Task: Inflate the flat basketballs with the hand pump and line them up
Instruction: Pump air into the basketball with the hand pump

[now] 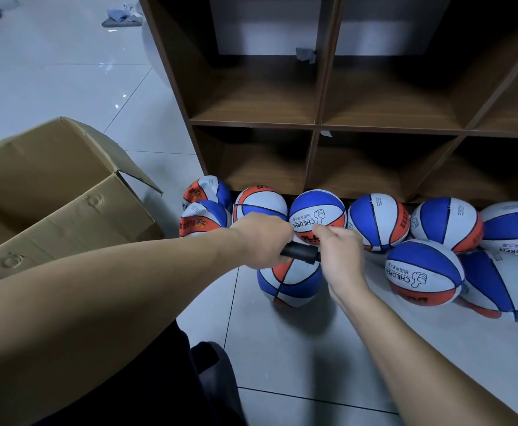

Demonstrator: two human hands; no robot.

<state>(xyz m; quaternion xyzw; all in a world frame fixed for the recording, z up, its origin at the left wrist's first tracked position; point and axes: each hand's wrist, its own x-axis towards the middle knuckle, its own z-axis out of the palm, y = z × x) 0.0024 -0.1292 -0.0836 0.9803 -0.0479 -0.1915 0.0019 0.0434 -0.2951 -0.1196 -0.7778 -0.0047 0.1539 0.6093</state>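
Observation:
A black hand pump (301, 253) lies crosswise above a blue, white and orange basketball (290, 285) on the floor tiles. My left hand (262, 238) grips the pump's left end. My right hand (339, 253) holds its right end with curled fingers; what it pinches there is hidden. Several more basketballs of the same colours sit in a row along the foot of the shelf, among them one marked CHILDREN (317, 215). Further right lie another CHILDREN ball (423, 273) and a sagging, partly flat ball (503, 284).
A brown wooden cubby shelf (316, 124) stands right behind the balls. An open cardboard box (54, 192) sits to the left on the glossy tiles. My dark-clothed knee (208, 364) is at the bottom. Cloth items (122, 16) lie far back left.

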